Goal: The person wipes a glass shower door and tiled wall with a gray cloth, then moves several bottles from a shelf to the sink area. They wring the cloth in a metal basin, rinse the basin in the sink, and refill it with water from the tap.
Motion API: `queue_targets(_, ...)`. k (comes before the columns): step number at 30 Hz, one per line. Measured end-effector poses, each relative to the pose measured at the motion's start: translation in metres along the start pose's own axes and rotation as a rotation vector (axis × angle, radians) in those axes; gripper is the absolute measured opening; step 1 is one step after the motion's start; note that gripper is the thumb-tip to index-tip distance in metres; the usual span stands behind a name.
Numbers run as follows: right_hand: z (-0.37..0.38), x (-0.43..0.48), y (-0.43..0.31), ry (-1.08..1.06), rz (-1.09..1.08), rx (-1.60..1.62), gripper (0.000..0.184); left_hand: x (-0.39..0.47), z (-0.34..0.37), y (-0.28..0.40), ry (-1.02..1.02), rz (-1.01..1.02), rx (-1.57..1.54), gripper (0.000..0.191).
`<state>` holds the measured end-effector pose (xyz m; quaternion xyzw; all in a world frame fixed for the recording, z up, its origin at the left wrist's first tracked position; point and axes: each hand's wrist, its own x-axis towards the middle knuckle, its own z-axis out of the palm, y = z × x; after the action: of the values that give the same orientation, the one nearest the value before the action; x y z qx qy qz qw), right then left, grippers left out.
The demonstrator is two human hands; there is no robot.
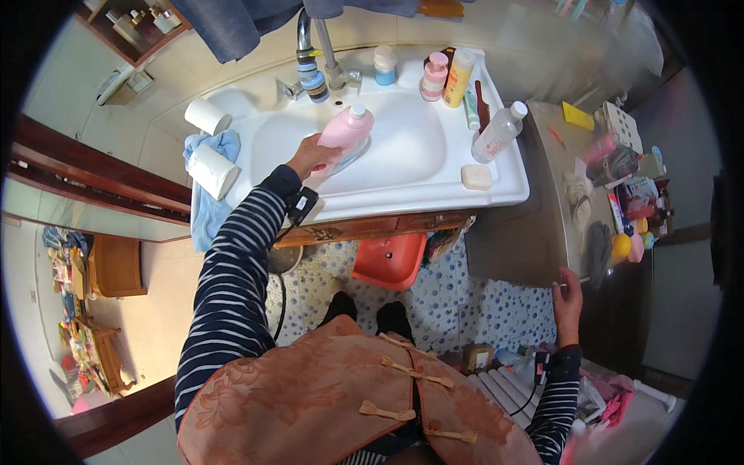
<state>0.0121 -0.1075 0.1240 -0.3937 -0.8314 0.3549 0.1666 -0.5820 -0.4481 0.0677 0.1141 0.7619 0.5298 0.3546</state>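
Observation:
A pink plastic bottle with a white cap is held over the white ceramic washbasin, tilted, with my left hand gripping its lower part. A label on the bottle's side is partly hidden. My right hand hangs low on the right, beside the corner of a metal-topped cabinet. Its fingers are apart and I see nothing in them; whether they touch the cabinet's edge I cannot tell.
Two toilet rolls and a blue towel lie on the basin's left rim. A faucet stands behind. On the right are a clear bottle, soap bar and pink pump bottle. A red basin sits below.

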Motion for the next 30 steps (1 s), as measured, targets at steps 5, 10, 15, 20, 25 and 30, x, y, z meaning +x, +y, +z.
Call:
queue_targets(5,0.037,0.004,-0.088,-0.114,-0.145,0.054,0.040,-0.052,-0.006,0.026,-0.109,0.104,0.015,0.048)
queue_targets(10,0.072,0.012,-0.163,-0.180,-0.337,0.128,0.052,-0.128,0.008,0.063,-0.253,0.217,0.077,0.052)
queue_targets(15,0.095,0.020,-0.207,-0.324,-0.540,0.143,0.091,-0.185,0.047,0.109,-0.481,0.158,-0.006,0.055)
queue_targets(20,0.091,0.009,-0.211,-0.444,-0.400,0.306,0.112,-0.215,0.107,0.127,-0.748,-0.004,-0.226,0.052)
queue_targets(25,0.067,-0.009,-0.175,-0.397,-0.222,0.336,0.116,-0.207,0.169,0.132,-0.984,-0.028,-0.133,0.049)
queue_targets(30,0.048,-0.021,-0.137,-0.243,-0.263,0.203,0.095,-0.191,0.223,0.135,-1.121,-0.047,-0.037,0.049)
